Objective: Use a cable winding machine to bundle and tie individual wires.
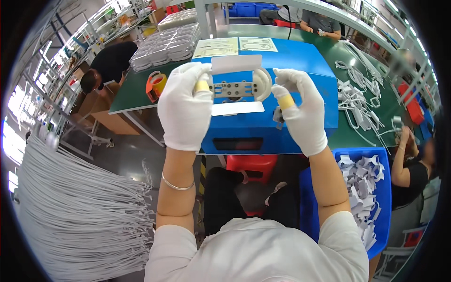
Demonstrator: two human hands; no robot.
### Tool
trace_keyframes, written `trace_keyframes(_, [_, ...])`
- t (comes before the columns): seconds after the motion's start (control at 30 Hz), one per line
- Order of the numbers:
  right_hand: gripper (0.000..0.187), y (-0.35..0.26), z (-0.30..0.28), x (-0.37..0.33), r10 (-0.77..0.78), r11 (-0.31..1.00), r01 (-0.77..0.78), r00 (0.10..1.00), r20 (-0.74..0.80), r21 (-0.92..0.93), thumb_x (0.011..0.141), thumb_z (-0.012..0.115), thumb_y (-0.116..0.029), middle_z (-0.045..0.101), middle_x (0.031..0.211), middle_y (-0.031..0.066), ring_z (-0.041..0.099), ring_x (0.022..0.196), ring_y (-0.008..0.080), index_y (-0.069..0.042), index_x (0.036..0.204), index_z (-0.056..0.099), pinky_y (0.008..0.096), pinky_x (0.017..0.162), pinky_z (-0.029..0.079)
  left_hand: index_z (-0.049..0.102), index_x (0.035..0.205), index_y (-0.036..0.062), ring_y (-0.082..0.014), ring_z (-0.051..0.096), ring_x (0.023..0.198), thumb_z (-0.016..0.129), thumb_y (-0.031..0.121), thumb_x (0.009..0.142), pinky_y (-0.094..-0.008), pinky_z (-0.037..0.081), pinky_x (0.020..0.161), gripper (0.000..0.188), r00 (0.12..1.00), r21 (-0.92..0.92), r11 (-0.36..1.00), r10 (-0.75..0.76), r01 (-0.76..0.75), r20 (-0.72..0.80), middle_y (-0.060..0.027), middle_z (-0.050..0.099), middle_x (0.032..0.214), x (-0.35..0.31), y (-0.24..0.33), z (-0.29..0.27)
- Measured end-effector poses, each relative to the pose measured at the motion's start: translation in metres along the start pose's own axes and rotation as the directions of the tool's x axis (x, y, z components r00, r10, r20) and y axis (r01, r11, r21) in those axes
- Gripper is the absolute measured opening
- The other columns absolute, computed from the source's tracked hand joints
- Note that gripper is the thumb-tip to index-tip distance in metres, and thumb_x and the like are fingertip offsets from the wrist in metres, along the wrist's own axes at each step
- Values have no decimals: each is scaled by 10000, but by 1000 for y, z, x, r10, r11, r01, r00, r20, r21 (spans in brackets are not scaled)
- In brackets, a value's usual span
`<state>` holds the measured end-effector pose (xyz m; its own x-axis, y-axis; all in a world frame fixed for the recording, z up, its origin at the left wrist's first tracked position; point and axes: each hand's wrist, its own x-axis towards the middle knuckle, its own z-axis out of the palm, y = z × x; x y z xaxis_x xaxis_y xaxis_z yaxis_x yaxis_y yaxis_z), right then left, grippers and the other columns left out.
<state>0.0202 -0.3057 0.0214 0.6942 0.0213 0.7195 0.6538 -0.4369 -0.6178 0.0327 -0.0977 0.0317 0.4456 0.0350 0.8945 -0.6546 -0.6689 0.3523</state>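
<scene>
White gloves cover both my hands, and each thumb has a yellow band. My left hand [185, 105] is closed at the left end of a metal fixture [235, 88] on a blue machine [305, 61]; whatever its fingers pinch is hidden. My right hand [303, 113] is at the fixture's right, thumb and forefinger curved but apart, with nothing visible between them. Between the hands, a white round wheel [262, 84] sits at the fixture's right end. A white flap [236, 64] lies above the metal plate and another white flap [238, 108] below it.
A blue bin [386, 202] of white scraps stands by my right arm. Grey cables [89, 211] hang at left. White cables [359, 110] lie on the green table [357, 134]. Clear trays [164, 44] and a tape dispenser [155, 87] sit at far left. Several people work nearby.
</scene>
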Motion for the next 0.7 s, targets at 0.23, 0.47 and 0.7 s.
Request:
trace_keyframes(0.23, [222, 5, 10, 0, 183, 962, -187, 982, 38, 199, 893, 592, -27, 620, 960, 47, 584, 885, 102, -2, 1114, 591, 215, 728, 484, 612, 995, 4, -83, 592, 753, 654, 39, 860, -208, 515, 498, 146, 904, -331, 847, -423, 416, 53, -69, 616, 1036, -9, -12, 6])
trace_keyframes(0.47, [206, 3, 5, 15, 300, 926, -339, 929, 216, 169, 931, 577, -99, 636, 995, 60, 583, 913, 100, 23, 1095, 605, 229, 826, 457, 620, 1090, -25, -89, 599, 838, 581, 75, 930, -209, 511, 711, 193, 752, -672, 502, -647, 545, 127, -74, 649, 982, -9, -23, 16])
trace_keyframes(0.7, [240, 12, 6, 23, 158, 978, -183, 963, 219, 101, 947, 567, -220, 638, 895, 55, 566, 722, 90, -5, 1046, 607, 230, 600, 475, 627, 1112, -13, -211, 631, 880, 535, 141, 956, -293, 492, 809, 237, 937, -381, 879, -340, 286, -81, -155, 653, 1060, -47, -23, 24])
